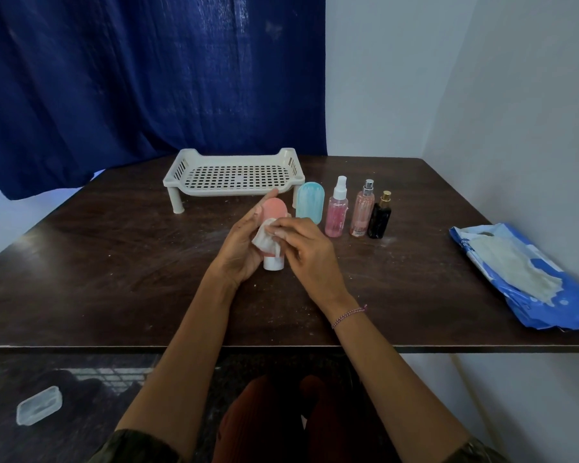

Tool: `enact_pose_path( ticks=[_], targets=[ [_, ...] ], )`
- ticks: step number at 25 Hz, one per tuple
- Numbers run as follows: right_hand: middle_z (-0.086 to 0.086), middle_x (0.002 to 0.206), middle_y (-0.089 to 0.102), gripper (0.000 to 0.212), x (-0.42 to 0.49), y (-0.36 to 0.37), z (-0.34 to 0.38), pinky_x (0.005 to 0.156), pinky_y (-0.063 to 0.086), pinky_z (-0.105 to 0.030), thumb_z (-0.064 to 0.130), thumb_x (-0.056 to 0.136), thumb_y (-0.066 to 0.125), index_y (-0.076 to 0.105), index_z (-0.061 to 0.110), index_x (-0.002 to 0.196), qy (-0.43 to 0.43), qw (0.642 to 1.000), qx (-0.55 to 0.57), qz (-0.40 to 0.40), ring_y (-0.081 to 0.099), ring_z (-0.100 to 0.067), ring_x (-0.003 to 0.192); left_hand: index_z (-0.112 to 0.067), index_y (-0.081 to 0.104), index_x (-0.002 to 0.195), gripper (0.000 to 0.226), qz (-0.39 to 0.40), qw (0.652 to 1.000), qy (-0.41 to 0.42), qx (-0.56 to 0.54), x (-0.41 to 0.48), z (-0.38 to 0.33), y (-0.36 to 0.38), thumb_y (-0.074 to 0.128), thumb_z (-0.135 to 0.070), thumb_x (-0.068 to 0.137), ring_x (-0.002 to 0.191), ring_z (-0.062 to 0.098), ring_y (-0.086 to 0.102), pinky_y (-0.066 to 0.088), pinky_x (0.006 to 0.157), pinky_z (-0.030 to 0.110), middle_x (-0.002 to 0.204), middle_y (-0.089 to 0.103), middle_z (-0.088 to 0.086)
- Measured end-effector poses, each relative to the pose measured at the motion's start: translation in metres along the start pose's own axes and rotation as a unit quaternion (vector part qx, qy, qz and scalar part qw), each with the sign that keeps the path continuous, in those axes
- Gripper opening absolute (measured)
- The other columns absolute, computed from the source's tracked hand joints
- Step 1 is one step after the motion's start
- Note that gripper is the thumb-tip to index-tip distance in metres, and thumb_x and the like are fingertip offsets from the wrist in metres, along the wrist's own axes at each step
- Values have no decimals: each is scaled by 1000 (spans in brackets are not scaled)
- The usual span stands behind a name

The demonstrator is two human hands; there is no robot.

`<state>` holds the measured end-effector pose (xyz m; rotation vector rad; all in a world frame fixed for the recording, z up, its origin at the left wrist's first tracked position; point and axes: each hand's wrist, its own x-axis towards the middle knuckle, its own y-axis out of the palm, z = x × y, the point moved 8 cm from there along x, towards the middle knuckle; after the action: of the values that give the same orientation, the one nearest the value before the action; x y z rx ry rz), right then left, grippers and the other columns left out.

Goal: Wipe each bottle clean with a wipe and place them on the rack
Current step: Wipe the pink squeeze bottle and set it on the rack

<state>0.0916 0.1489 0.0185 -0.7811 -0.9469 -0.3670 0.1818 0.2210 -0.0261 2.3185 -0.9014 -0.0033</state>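
Observation:
My left hand (239, 248) grips a pink bottle (274, 210) with a white cap, cap end down over the table's middle. My right hand (306, 250) presses a white wipe (264, 240) against the bottle's side. Behind them a beige perforated rack (234, 177) stands on short legs with nothing on it. To its right stand a light blue bottle (310, 202), a pink spray bottle (337, 208), a taller pink spray bottle (362, 210) and a black bottle with a gold cap (380, 217), all upright in a row.
A blue pack of wipes (528, 279) lies open at the table's right edge, next to the white wall. The dark wooden table (114, 262) has dusty streaks. A blue curtain (147, 78) hangs behind. A clear plastic lid (39, 405) lies on the floor, lower left.

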Motion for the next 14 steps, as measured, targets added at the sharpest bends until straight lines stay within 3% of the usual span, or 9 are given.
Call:
enact_pose_path(
  ticks=[4, 9, 14],
  targets=[
    [-9, 107, 66, 28, 0, -8, 0, 96, 46, -24, -4, 79, 67, 67, 2, 107, 3, 998, -44, -33, 58, -16, 102, -23, 51, 132, 37, 10, 1000, -15, 15, -1, 4, 5, 36, -26, 97, 104, 15, 62, 53, 87, 32, 114, 66, 6],
    [-10, 105, 67, 25, 1, -28, -18, 94, 48, -26, -1, 81, 67, 68, 2, 106, 100, 987, -34, -119, 59, -13, 102, -27, 56, 128, 36, 32, 998, -40, 45, -2, 9, 12, 36, -29, 97, 107, 15, 61, 53, 87, 32, 123, 63, 3],
    [-10, 106, 65, 24, 1, -26, -21, 93, 50, -30, 0, 84, 64, 67, 1, 108, 124, 986, 2, -109, 59, -15, 103, -26, 56, 127, 36, 17, 998, -33, 44, -3, 9, 10, 35, -28, 99, 105, 15, 60, 53, 87, 32, 122, 63, 3]
  ],
)
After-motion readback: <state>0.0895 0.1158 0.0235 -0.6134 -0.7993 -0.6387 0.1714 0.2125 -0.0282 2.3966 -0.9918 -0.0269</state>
